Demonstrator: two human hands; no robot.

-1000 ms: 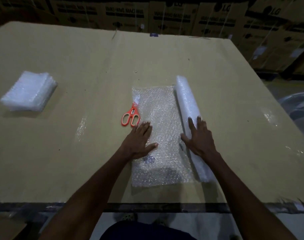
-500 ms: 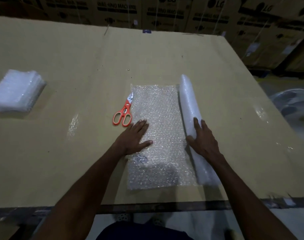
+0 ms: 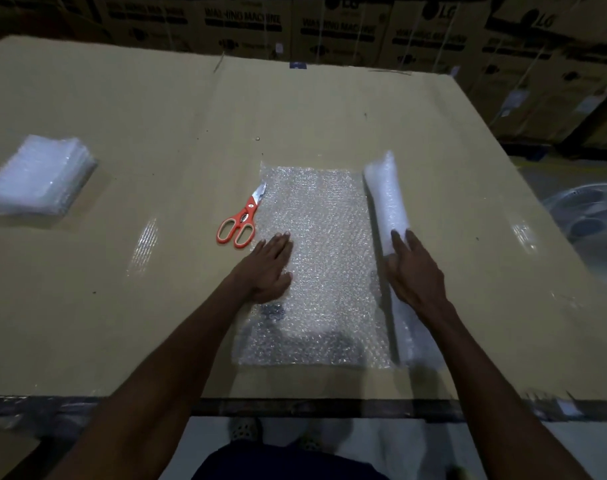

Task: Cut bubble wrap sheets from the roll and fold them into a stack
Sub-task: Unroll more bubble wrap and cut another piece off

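Bubble wrap [image 3: 322, 258] unrolled (hands flat).

A cardboard-covered table [image 3: 156, 323] fronts dim stacked washing-machine boxes [image 3: 329, 29], with perhaps a fan [image 3: 586, 216] rightward.

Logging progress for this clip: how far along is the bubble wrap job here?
Done: a stack of folded sheets sits at the table's far left. In hand: the left hand presses flat a stretch of unrolled bubble wrap and the right hand rests on the roll. Left: the scissors lie untouched, so cutting and folding remain.
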